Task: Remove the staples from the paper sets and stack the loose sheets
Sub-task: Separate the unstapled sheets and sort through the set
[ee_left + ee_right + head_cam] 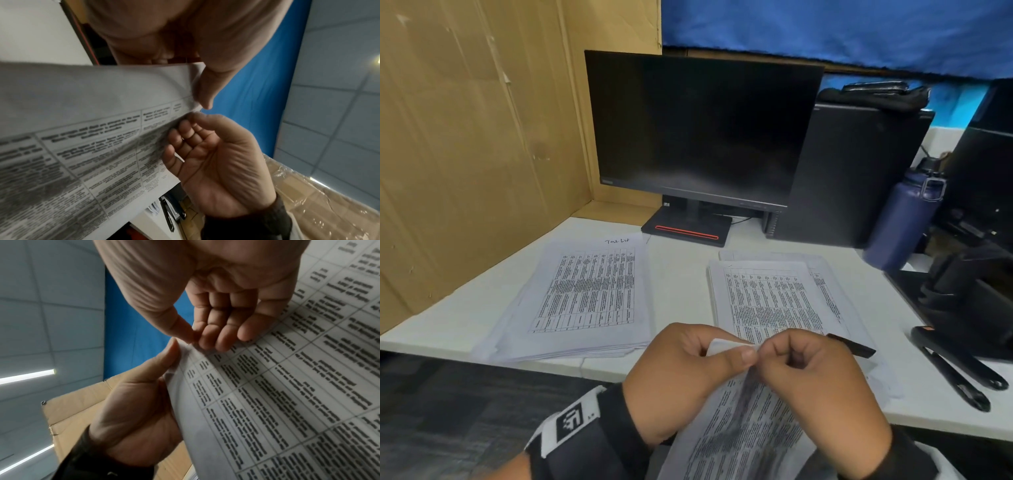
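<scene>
A stapled paper set (743,428) printed with tables is held up off the desk, in front of its near edge. My left hand (732,354) grips its top corner between thumb and curled fingers. My right hand (774,353) pinches the same corner from the right with thumb and fingertips. In the left wrist view the left thumb (205,91) and the right hand (216,154) meet at the corner of the sheet (92,129). In the right wrist view the right fingers (222,331) sit on the paper (287,386) opposite the left hand (139,402). No staple shows.
Two paper piles lie on the white desk (681,274): one at the left (592,294), one at the right (774,298) with a slim black tool (852,344) on it. Behind stand a monitor (702,126), a computer tower (856,171) and a blue bottle (904,226). Black tools (955,370) lie at the right.
</scene>
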The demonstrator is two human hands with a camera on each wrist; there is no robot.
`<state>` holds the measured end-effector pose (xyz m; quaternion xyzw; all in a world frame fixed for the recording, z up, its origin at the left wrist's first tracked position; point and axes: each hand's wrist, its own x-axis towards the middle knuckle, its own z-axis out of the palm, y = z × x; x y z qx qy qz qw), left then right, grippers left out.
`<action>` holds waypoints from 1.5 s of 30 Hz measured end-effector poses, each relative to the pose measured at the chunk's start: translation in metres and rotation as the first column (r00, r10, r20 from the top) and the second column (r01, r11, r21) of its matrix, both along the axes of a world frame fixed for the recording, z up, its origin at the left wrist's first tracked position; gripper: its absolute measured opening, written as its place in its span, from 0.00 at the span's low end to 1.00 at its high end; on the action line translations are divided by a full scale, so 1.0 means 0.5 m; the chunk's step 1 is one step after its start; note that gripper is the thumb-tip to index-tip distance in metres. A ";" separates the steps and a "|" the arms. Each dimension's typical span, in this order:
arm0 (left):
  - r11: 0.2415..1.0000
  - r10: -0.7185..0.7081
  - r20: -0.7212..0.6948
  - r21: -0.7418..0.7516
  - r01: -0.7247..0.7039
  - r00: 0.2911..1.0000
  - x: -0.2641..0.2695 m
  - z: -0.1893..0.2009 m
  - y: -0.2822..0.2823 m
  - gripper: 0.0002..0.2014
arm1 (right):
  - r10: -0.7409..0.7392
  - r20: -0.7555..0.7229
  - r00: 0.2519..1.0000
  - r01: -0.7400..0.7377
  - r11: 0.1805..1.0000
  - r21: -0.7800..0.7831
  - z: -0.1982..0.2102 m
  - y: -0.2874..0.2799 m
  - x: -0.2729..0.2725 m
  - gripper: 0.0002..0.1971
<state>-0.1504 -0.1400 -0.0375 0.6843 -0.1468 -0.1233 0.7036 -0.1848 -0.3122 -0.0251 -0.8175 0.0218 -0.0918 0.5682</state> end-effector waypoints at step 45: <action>0.980 0.036 -0.143 -0.188 -0.063 0.989 -0.007 -0.019 -0.021 0.15 | 0.023 0.496 0.868 0.270 0.816 -0.511 -0.030 0.011 -0.006 0.04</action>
